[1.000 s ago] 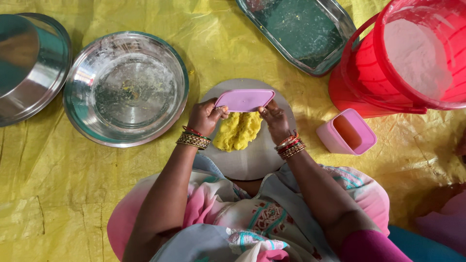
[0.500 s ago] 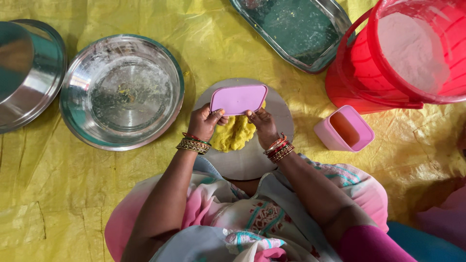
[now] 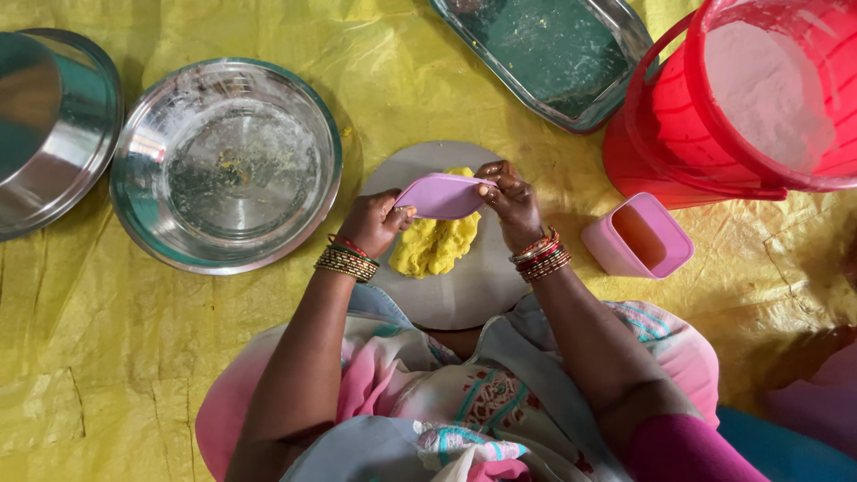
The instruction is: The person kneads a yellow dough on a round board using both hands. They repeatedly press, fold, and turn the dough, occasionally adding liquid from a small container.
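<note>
Glossy steel bowl (image 3: 225,165), matt plastic lid (image 3: 442,195), soft rough dough (image 3: 436,243) (crumbly-looking), crinkled shiny sheet (image 3: 107,357).

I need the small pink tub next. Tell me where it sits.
In the head view the pink tub stands open on the yellow sheet, just right of the right hand and round board, against the red bucket.

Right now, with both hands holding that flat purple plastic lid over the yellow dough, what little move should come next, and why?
Probably press the flat purple plastic lid down and drag it across the yellow dough. The left hand and right hand grip its two ends, and it tilts just above the dough, which lies lumpy and uneven on the round grey board.
</note>
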